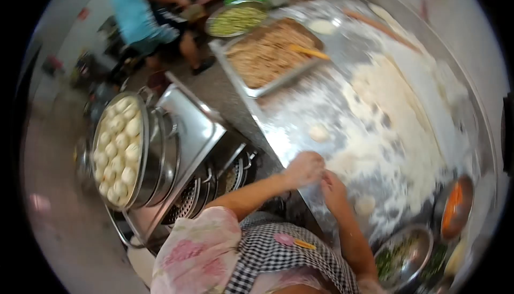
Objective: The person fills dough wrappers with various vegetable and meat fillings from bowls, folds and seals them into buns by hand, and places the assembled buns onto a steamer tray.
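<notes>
My left hand [305,168] and my right hand [333,188] meet over the near edge of the floured metal table [284,125]. Both have their fingers closed together; whatever lies between them is hidden and blurred. Just beyond my left hand a small flat dough round [319,133] lies on the flour. To the right of my right hand sits a second dough round [365,205]. A large sheet of pale, floury dough [399,98] stretches across the table's right half.
A tray of shredded brown filling [267,53] holds a yellow-handled utensil [310,52]. Behind it stands a bowl of green pieces [237,21]. A rolling pin [383,29] lies far right. Left, a steamer of white buns [119,149] stands on a metal stand. Bowls [428,238] sit lower right. Two people stand beyond.
</notes>
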A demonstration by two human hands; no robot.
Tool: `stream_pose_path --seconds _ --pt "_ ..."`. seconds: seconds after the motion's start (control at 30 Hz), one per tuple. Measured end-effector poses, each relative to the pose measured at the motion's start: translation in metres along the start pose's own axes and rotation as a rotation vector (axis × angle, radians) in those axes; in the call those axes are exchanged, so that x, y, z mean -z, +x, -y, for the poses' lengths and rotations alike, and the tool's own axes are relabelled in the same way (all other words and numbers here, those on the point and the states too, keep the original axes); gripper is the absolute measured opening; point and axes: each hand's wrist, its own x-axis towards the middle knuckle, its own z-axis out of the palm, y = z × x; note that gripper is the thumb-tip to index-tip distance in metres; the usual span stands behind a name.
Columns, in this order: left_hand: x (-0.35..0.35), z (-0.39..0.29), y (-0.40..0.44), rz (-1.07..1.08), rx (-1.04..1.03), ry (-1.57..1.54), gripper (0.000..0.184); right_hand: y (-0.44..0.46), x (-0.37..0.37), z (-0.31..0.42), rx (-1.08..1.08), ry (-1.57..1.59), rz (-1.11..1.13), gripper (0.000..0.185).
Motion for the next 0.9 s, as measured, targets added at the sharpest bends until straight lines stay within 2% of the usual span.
stream_pose_path --seconds 0.03,0.07,0.1,0.17,0.2,0.33,0.4,0.47,0.5,0.57,0.67,0.77,0.8,0.87,0.9 --pt "-0.011 0.01 -0.008 -0.191 -0.195 0.091 0.022 0.004 0.008 -0.007 -0.057 0.014 -0.033 0.035" --pt "-0.01 0.011 -0.014 -0.182 -0.178 0.063 0.022 0.011 0.019 -0.01 -0.126 0.027 -0.073 0.038" --pt "-0.007 0.012 -0.018 -0.166 -0.176 0.028 0.022 0.017 0.03 -0.005 -0.205 0.001 -0.258 0.041" --pt "-0.008 0.01 -0.023 -0.183 -0.175 -0.006 0.021 0.025 0.063 -0.028 -0.206 -0.017 -0.523 0.047" --pt "-0.011 0.009 -0.023 -0.213 -0.17 -0.001 0.021 0.027 0.079 -0.049 -0.129 -0.007 -0.596 0.051" --pt "-0.052 0.019 -0.009 -0.362 -0.255 0.086 0.021 0.019 0.047 -0.005 0.081 -0.289 -0.371 0.049" --pt "-0.035 0.004 0.0 -0.197 -0.234 -0.016 0.019 0.014 0.025 -0.007 0.25 -0.376 -0.296 0.046" --pt "-0.024 -0.004 0.008 -0.046 -0.208 -0.08 0.022 0.008 0.02 -0.004 0.11 -0.119 -0.32 0.042" --pt "-0.017 -0.006 0.012 0.11 -0.146 -0.048 0.028 0.003 0.021 -0.004 0.035 0.008 -0.333 0.04" --pt "-0.002 -0.012 0.021 0.423 -0.023 0.017 0.04 -0.008 0.033 -0.013 0.049 0.016 -0.344 0.035" --pt "-0.029 0.0 0.023 0.072 -0.145 0.118 0.061 -0.028 0.045 -0.022 -0.019 0.068 -0.34 0.03" --pt "-0.024 -0.03 0.005 0.054 -0.141 0.296 0.071 -0.053 0.046 -0.042 -0.179 0.212 -0.348 0.026" --pt "-0.021 -0.034 0.012 0.117 -0.088 0.287 0.072 -0.062 0.043 -0.049 -0.247 0.275 -0.359 0.026" --pt "-0.015 -0.038 0.031 0.272 -0.001 0.245 0.075 -0.068 0.039 -0.042 -0.134 0.137 -0.32 0.026" --pt "-0.017 -0.032 0.041 0.269 0.019 0.241 0.075 -0.075 0.037 -0.033 -0.112 0.063 -0.316 0.026"
